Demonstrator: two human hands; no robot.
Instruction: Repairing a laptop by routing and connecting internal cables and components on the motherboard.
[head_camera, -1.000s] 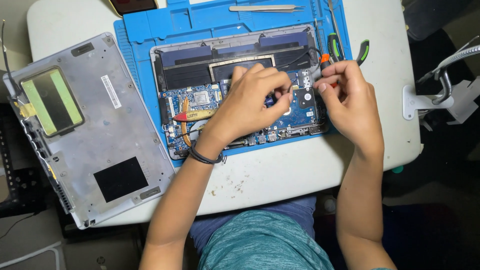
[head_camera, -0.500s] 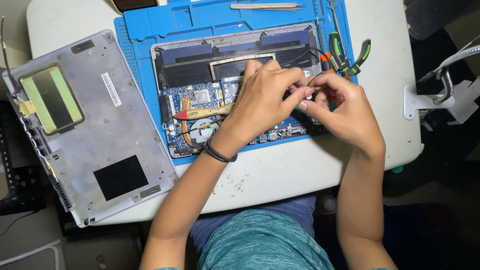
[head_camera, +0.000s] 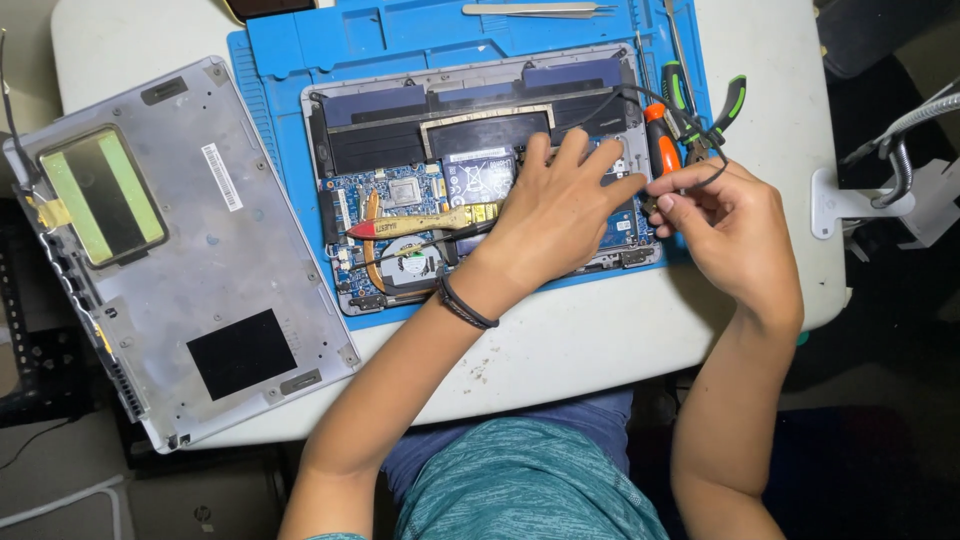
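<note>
Here the left hand (head_camera: 560, 215) lies flat, fingers spread, on the open laptop (head_camera: 480, 170), pressing on its right half and gripping nothing. Just to its right, the right hand (head_camera: 725, 225) pinches a thin black cable (head_camera: 640, 95) between thumb and fingertips; the cable loops up over the laptop's top right corner. The two hands almost touch at the fingertips.

Under the left wrist a brush (head_camera: 420, 222) with a red tip and a golden handle lies across the blue circuit board, its handle end running beneath the palm. Just above the right hand rest an orange-handled screwdriver (head_camera: 658, 140) and green-and-black pliers (head_camera: 715, 115), crowding the spot where the cable is held. Farther up from both hands, steel tweezers (head_camera: 535, 9) sit in a groove of the blue rubber mat (head_camera: 290, 60).

Well to the left of the left hand, the grey metal bottom cover (head_camera: 190, 250) lies inside-up, with a green-yellow patch and a black square pad. The counter (head_camera: 600, 340) is white, rounded and scuffed. A white clamp stand (head_camera: 880, 195) with a bent metal arm sits to the right of the right hand.
</note>
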